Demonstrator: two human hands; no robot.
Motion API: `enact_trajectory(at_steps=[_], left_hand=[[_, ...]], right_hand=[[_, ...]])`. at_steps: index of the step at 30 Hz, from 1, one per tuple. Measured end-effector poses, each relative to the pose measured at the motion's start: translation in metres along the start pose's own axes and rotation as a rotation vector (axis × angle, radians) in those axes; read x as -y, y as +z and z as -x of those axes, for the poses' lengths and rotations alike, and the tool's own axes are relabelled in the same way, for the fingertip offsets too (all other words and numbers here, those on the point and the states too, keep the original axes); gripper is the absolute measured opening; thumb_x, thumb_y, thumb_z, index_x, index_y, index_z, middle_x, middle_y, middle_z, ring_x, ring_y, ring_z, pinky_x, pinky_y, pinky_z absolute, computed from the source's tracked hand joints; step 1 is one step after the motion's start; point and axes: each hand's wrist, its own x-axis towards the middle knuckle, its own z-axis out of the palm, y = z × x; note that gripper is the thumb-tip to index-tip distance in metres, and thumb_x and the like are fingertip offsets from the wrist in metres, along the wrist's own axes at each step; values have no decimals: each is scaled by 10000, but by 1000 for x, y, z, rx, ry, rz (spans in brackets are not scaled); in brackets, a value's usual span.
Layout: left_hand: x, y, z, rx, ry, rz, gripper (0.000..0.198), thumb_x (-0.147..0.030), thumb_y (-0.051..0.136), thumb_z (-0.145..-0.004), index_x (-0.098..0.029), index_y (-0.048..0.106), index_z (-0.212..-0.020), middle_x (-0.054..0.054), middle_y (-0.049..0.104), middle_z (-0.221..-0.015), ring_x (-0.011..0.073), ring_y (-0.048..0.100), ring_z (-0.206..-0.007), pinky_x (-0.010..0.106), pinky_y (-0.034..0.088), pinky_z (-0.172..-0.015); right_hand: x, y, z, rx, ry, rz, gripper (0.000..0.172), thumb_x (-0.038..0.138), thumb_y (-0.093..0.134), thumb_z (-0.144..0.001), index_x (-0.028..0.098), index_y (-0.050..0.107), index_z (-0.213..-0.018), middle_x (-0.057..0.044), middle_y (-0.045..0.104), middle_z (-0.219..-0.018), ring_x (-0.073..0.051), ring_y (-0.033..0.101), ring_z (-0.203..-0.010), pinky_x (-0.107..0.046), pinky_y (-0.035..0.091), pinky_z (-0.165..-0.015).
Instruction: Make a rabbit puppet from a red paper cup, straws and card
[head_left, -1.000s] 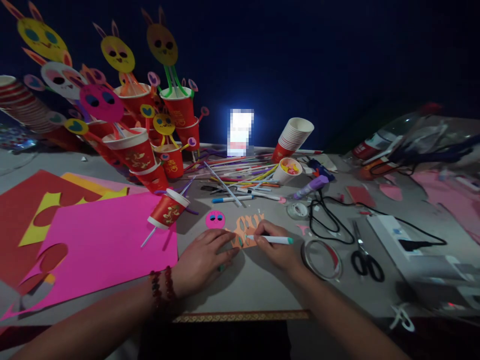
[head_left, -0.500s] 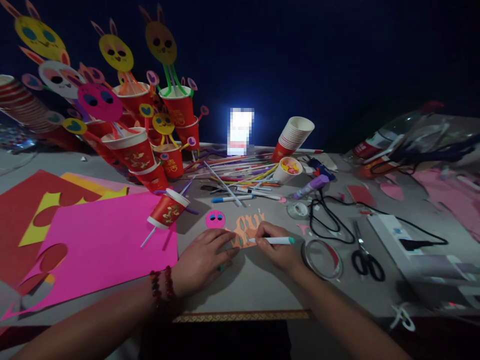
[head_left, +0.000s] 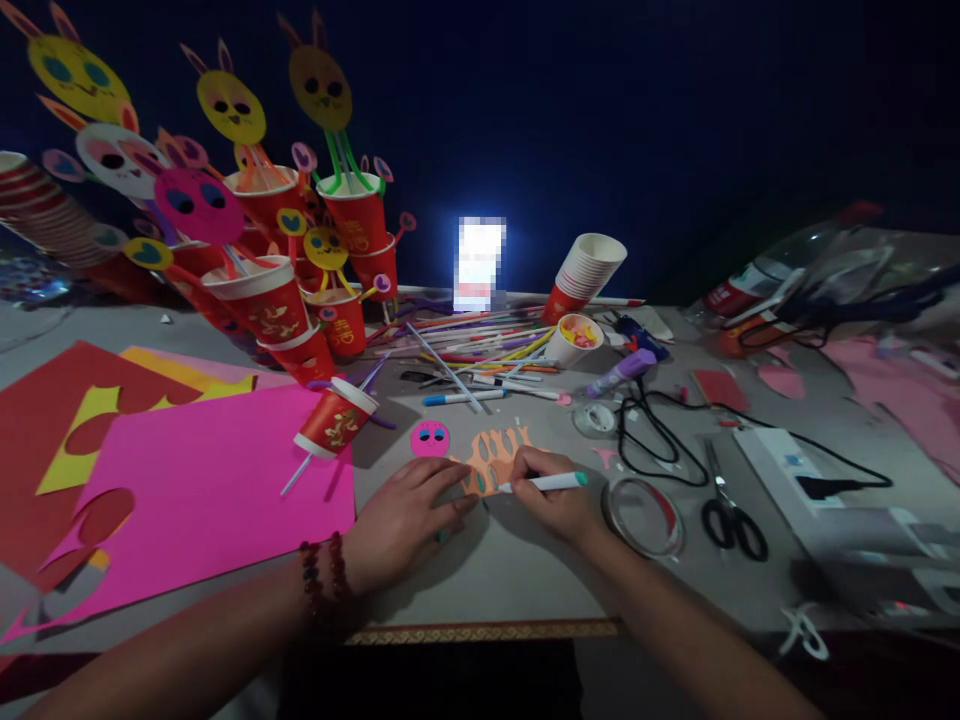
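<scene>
My left hand (head_left: pixel 412 510) lies palm down with its fingers stretched out, the fingertips on the left edge of a small orange paper (head_left: pixel 504 468). Oval holes run through that paper, and a few green marks show near its lower edge. Pinched in my right hand (head_left: pixel 553 505) is a white marker (head_left: pixel 556 482) with a green end, its tip at the lower part of the paper. Just beyond my left fingers rests a pink paper disc (head_left: pixel 430 441) with a drawn face. Whether the tip touches the paper is hard to make out.
Pink card (head_left: pixel 247 480) spreads out on the left, beside a tipped red paper cup (head_left: pixel 335 418). Rabbit-faced cup figures (head_left: pixel 262 300) stand behind. Straws and pens (head_left: pixel 457 345) lie at the back. Tape (head_left: pixel 643 515), scissors (head_left: pixel 731 525) and a black cable (head_left: pixel 664 450) are on the right.
The marker's tip has shifted slightly toward the paper's near edge, with my right hand tilting a little. My left hand stays in about the same place.
</scene>
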Motion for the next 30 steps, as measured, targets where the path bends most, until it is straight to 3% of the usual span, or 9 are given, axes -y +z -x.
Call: enact_trajectory(at_steps=[10, 30], left_hand=[[-2, -1, -1, -11, -12, -3, 363, -225, 522, -921, -248, 552, -1282, 98, 539, -1376, 275, 474, -1253, 474, 438, -1009], [-2, -1, -1, -19, -6, 6, 378, -234, 549, -906, -244, 552, -1283, 106, 540, -1371, 272, 469, -1258, 472, 437, -1014]], right_hand=[[2, -1, 0, -59, 36, -53, 142, 236, 495, -754, 203, 495, -616, 29, 498, -565, -128, 454, -534, -246, 330, -527], [3, 0, -1, -25, 31, -25, 134, 241, 505, -772, 200, 509, -645, 27, 527, -595, -129, 477, -549, -246, 336, -540]])
